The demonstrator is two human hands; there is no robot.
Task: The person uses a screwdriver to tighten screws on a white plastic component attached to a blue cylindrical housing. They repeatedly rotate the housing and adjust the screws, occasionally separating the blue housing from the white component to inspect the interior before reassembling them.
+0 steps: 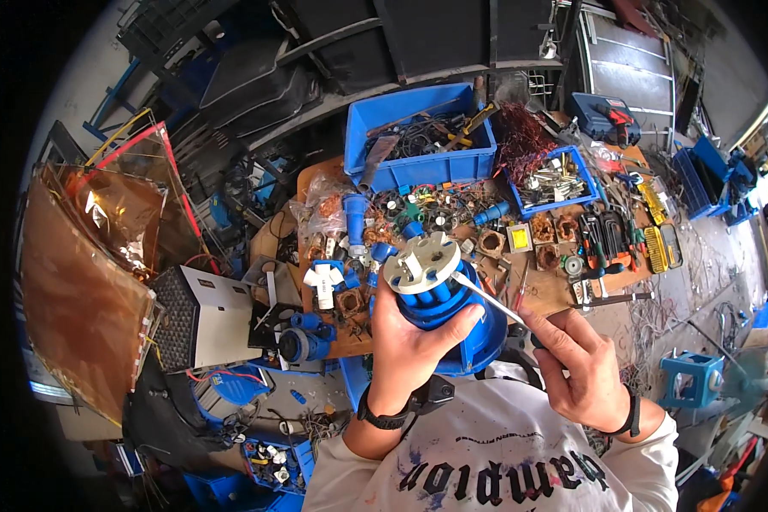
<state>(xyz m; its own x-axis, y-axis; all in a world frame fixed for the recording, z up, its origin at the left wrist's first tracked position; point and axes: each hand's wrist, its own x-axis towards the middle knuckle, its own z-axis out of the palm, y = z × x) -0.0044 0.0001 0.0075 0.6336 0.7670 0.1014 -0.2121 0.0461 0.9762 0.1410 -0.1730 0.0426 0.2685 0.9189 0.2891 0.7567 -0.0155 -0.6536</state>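
Note:
My left hand [392, 350] is wrapped round a large blue industrial plug [486, 337], held up in front of my chest. A cream-coloured round disc [401, 280] with a raised block and holes sits on its upper end, and blue cylindrical posts show beneath it. My right hand [582, 363] grips a screwdriver [495, 302], whose thin metal shaft slants up to the left. Its tip meets the edge of the disc; whether it sits in a slot is too small to tell. The handle is mostly hidden in my fingers.
Behind the plug is a cluttered wooden workbench [542, 300]. It carries a big blue bin [427, 165] of scrap, a blue tray [563, 203] of metal parts and hand tools such as a yellow-handled brush [655, 250]. At left, a white-sided box [222, 317] stands beside another blue connector [303, 343].

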